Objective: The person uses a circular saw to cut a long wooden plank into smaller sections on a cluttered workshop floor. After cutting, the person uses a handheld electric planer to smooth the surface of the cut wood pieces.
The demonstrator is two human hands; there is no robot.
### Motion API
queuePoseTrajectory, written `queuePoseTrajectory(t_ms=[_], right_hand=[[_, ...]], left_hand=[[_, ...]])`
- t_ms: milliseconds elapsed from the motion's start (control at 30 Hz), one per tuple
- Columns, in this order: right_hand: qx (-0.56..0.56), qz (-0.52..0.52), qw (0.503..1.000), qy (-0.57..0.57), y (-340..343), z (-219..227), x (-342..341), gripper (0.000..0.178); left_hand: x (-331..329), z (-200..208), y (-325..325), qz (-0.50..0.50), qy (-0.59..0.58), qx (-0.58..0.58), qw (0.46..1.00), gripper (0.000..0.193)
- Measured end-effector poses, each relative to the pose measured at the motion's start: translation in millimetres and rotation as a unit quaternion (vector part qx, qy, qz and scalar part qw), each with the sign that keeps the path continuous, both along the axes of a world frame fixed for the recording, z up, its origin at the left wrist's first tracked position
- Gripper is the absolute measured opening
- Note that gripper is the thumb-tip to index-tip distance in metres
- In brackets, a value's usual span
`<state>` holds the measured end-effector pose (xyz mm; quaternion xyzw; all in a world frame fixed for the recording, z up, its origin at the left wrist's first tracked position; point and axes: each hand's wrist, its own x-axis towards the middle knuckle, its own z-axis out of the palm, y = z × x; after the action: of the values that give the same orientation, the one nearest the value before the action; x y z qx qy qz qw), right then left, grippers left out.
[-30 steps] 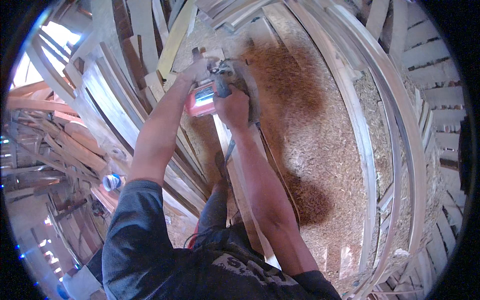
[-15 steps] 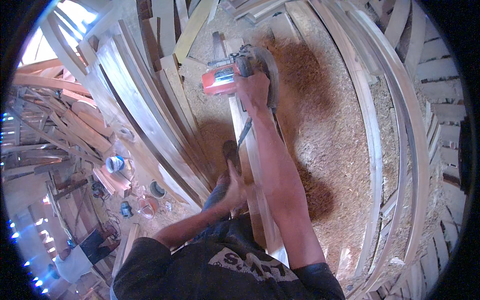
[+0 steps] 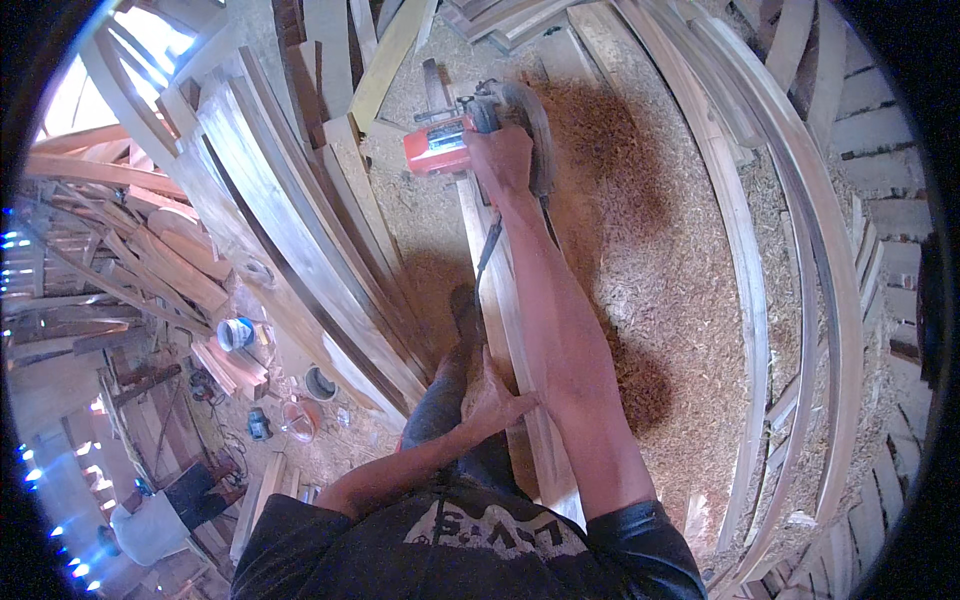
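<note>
My right hand (image 3: 500, 158) is wrapped round the rear handle of a circular saw (image 3: 436, 148) with a red-orange housing and a dark round guard on its right side. The saw sits at the far end of a long pale wooden plank (image 3: 541, 450) running from near my body. Its dark power cord (image 3: 490, 246) trails back along the plank. Near my body, my left hand (image 3: 488, 402) grips the plank's left edge, thumb across the top and one finger stretched forward along the side. Its other fingers are partly hidden.
Long boards (image 3: 262, 170) lean in a stack on my left; curved timbers (image 3: 800, 200) run along the right. Sawdust (image 3: 660, 270) covers the floor. A white-and-blue bucket (image 3: 236, 333) and a blue power tool (image 3: 259, 424) stand at left. Another person (image 3: 150, 525) is at lower left.
My left hand has come back toward my body and its thumb now lies across the plank. The saw, with my right hand on it, sits slightly farther away.
</note>
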<state>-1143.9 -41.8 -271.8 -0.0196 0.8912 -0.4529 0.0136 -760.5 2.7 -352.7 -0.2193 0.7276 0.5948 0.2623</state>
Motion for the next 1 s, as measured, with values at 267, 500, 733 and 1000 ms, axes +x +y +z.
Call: queuePoseTrajectory(t_ms=[267,500,733,1000], right_hand=[[-0.044,-0.017,0.999,0.008,-19,2,-30,0.042],[-0.037,-0.015,0.998,0.038,-30,4,-36,0.042],[-0.156,-0.04,0.974,0.161,-19,-15,5,0.027],[-0.165,-0.144,0.955,0.202,144,116,244,0.023]], left_hand=[[-12,19,-5,0.005,0.018,0.007,1.0,0.155],[4,-19,-3,-0.036,0.043,-0.054,0.997,0.154],[12,-24,-151,-0.138,-0.014,0.089,0.986,0.079],[70,-99,-382,0.087,0.028,-0.291,0.952,0.061]])
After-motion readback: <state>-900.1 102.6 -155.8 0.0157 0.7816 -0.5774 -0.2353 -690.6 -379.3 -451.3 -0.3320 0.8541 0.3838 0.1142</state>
